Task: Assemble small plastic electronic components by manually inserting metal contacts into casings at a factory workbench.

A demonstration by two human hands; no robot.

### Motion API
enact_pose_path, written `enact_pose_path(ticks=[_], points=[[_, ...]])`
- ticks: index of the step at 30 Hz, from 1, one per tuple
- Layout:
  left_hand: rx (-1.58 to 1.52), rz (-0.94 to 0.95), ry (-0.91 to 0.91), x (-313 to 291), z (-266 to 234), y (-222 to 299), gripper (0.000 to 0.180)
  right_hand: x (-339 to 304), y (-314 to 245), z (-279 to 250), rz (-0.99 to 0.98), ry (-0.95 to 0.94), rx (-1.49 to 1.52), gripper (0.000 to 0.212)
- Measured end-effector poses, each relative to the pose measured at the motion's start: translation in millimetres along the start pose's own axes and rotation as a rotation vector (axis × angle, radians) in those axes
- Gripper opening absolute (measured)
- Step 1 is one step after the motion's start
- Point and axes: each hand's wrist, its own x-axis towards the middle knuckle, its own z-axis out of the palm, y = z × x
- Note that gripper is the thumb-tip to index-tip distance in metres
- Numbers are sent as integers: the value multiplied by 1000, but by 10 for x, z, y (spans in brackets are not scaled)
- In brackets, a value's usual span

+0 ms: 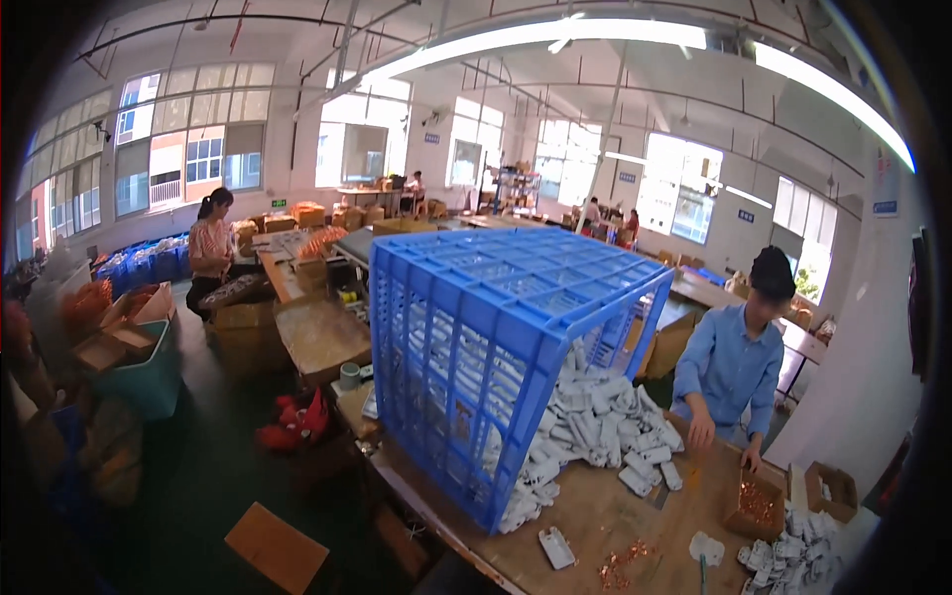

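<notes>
Neither my left hand nor my right hand shows in the head view. Ahead of me, a large blue plastic crate (466,397) lies on its side on the workbench (615,521). Out of its open side, facing right, spills a heap of white plastic housings (595,421). One separate white housing (557,547) lies near the bench's front edge, beside a scatter of small copper-coloured parts (623,565). To the right of these is a pale flat piece (706,548) with a thin greenish tool (703,575) against it.
Across the bench, a co-worker in a blue shirt (734,362) has one hand at a cardboard box of copper parts (756,504). More white housings (793,550) are piled nearby. On the floor at left are a cardboard sheet (277,546), a red bundle (296,420) and a teal bin (149,382).
</notes>
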Motion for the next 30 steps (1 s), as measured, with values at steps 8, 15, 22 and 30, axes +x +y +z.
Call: enact_pose_path(ticks=[8, 15, 22, 30], points=[[205, -98, -38, -166, 125, 91, 21, -167, -621, -320, 22, -218, -348, 23], [-120, -372, -146, -112, 100, 92, 43, -335, -900, -540, -11, -196, -203, 29], [-89, -312, -126, -83, 97, 194, 43, -309, -1198, -635, -151, -218, -523, 29], [44, -302, -102, -102, 46, 319, 45, -298, -905, -529, -239, -135, -276, 34]])
